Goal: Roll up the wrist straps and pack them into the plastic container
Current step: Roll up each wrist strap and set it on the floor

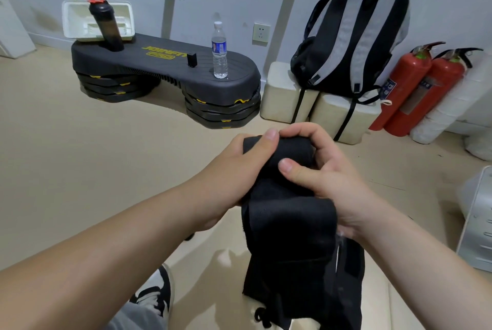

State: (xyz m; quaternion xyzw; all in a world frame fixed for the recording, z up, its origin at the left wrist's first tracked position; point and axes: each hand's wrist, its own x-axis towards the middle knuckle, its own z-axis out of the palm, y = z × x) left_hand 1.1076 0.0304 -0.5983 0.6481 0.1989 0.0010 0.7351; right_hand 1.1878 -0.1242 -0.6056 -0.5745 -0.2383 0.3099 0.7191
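A black wrist strap point(290, 226) is held up in front of me, its top end partly rolled between both hands and its long tail hanging down towards my lap. My left hand point(234, 172) grips the roll from the left, thumb on top. My right hand point(319, 167) curls round the roll from the right, thumb pressed on its front. A white plastic container point(77, 14) stands open on the far left end of the black step platform point(165, 63), a dark shaker bottle point(106, 26) in front of it.
A clear water bottle point(219, 50) and a small black block point(191, 59) stand on the platform. A black-and-grey backpack point(354, 37) sits on white foam boxes point(285, 93); two red fire extinguishers point(415, 87) lean at the right wall. My shoe point(157, 289) is below.
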